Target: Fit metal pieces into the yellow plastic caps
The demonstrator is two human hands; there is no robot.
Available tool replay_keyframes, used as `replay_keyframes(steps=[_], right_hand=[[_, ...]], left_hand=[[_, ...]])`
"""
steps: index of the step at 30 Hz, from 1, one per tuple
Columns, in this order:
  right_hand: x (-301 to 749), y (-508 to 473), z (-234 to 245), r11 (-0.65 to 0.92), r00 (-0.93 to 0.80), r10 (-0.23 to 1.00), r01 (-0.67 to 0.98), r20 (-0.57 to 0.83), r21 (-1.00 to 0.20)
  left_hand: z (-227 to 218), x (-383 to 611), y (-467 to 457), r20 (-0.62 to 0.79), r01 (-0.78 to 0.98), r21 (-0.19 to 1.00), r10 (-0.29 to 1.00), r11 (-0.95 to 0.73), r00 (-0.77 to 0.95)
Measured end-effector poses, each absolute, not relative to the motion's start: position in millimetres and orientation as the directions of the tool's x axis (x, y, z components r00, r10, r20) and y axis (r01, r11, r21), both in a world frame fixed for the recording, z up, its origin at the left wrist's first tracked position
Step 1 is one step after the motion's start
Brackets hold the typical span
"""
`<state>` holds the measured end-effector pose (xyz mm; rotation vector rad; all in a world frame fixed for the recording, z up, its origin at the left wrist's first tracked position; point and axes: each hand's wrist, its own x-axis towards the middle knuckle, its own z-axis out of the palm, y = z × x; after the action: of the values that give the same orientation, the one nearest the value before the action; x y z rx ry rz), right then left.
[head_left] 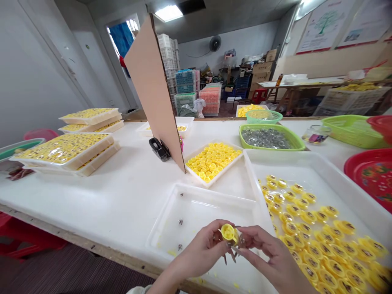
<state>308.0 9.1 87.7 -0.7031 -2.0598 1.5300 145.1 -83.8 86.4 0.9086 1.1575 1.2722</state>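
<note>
My left hand (204,246) pinches a small yellow plastic cap (228,232) between thumb and fingers. My right hand (269,255) meets it from the right, fingertips on a small metal piece (238,241) pressed against the cap. Both hands hover over the near edge of a shallow white tray (171,228) that holds a few tiny metal bits. Just right of my hands a large white tray (309,163) holds several rows of yellow caps with dark inserts (321,245).
A tilted cardboard sheet (151,85) stands in a black clip (158,149). Behind lie a tray of yellow caps (211,160), a green basket of metal parts (266,137), stacked filled trays (65,149) at left, and red trays (372,173) at right.
</note>
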Motion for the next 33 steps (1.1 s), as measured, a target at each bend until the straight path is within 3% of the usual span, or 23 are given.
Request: replay_keyframes(steps=[5,9,13,20,25,29,33], right_hand=[[316.1,18.3,94.7,0.488,-0.812,0.554,0.141,0.181,-0.862],[318.1,26.9,105.3,0.614,-0.888,0.416,0.117,0.194,-0.781],[314.6,29.1,114.4,0.632,-0.940,0.278,0.025,0.196,-0.775],[314.3,36.9,113.7,0.658,-0.973,0.180,0.011,0.144,-0.753],[310.9,39.3,116.3,0.678,-0.985,0.109,-0.026,0.135,-0.735],[309.1,36.7,120.4,0.643,-0.991,0.109,0.009,0.080,-0.766],[316.3,36.2,114.0,0.537,-0.978,0.208,0.101,0.015,-0.838]], left_hand=[[92.0,139.6,-90.9,-0.142,-0.145,0.979,0.990,0.141,0.005],[108.0,130.1,-88.8,-0.211,-0.115,0.966,0.962,0.232,0.172],[120.7,130.0,-82.8,-0.178,-0.045,0.979,0.940,0.200,0.291],[107.1,128.0,-77.8,-0.182,0.049,0.983,0.891,0.178,0.416],[92.8,129.2,-74.6,-0.205,-0.057,0.961,0.835,0.270,0.510],[90.4,135.6,-78.7,-0.232,-0.221,0.896,0.831,0.385,0.506],[98.7,140.8,-88.9,-0.194,-0.164,0.948,0.904,0.273,0.382]])
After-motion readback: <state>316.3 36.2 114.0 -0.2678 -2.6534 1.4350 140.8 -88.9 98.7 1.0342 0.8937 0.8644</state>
